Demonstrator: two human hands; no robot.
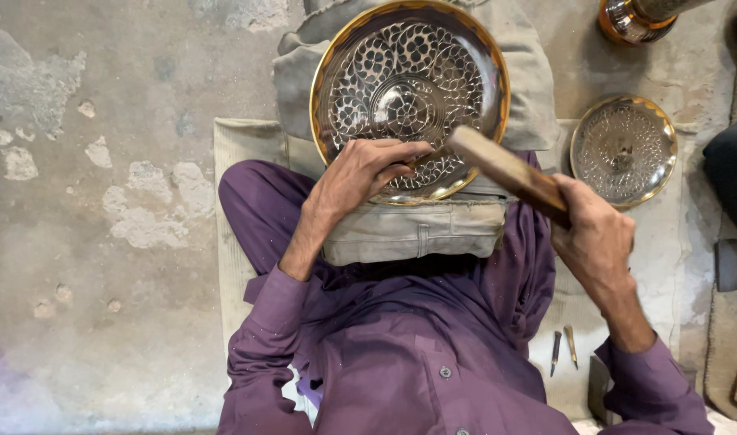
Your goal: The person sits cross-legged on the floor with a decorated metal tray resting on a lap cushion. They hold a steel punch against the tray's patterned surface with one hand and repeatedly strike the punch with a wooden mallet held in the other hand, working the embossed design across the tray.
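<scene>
A large round metal plate [336, 72] with a brass rim and an engraved floral pattern rests tilted on a folded grey cloth pad [417, 229] over my lap. My left hand [360, 173] lies on the plate's lower part, fingers closed around a thin chisel [423, 158] set against the surface. My right hand [594, 234] grips a wooden mallet [505, 171] whose head hangs just above the chisel's end.
A smaller engraved plate [624, 149] lies on the mat at the right. Two spare chisels [563, 348] sit by my right knee. A brass vessel [634, 20] stands at the top right. A dark flat object [727, 264] lies at the right edge. Worn concrete floor spreads left.
</scene>
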